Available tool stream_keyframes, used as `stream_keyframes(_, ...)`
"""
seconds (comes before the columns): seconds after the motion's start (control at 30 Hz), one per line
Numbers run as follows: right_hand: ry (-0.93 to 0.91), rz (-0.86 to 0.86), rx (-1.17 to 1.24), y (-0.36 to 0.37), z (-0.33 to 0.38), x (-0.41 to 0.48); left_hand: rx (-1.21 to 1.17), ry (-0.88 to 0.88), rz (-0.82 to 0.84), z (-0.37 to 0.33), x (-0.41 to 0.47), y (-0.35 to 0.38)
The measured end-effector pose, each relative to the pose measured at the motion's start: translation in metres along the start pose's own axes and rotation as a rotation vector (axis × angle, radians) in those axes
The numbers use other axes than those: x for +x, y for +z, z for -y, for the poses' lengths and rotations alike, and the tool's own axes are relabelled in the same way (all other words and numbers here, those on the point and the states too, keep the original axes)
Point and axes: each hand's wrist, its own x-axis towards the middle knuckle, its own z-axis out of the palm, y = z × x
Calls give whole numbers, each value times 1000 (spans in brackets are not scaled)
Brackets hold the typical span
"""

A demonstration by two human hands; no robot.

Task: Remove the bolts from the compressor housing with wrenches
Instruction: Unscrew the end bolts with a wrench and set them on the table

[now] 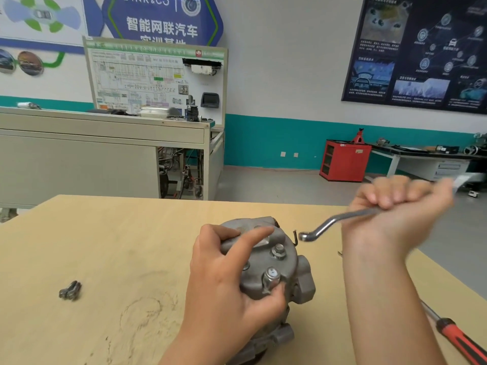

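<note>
One compressor housing (pixel 259 280) is standing at the middle of the bench's (pixel 105 233) near edge; my left hand (pixel 229 280) is clasping it, fingers curled over its top. Two bolts (pixel 278 251) are showing on its face. My right hand (pixel 400 204) is gripping one wrench (pixel 326 226), its ring end hovering just beside the housing. One screwdriver (pixel 453 335) is lying at the near right corner.
</note>
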Motion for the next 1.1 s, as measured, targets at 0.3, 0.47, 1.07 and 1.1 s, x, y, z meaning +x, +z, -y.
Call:
stream_keyframes(0.3,-686,496,-177,0,-9,-62,5,-24,15,-3,0,-3)
stream_keyframes(0.47,-695,490,-173,0,-12,-65,16,-14,2,-3,1,-2)
stream_keyframes(1.07,-570,414,-438,-43,0,-91,-15,5,-18,-1,3,-2)
stream_keyframes(1.1,-575,393,-444,-52,1,-90,-16,0,-17,-2,3,-2)
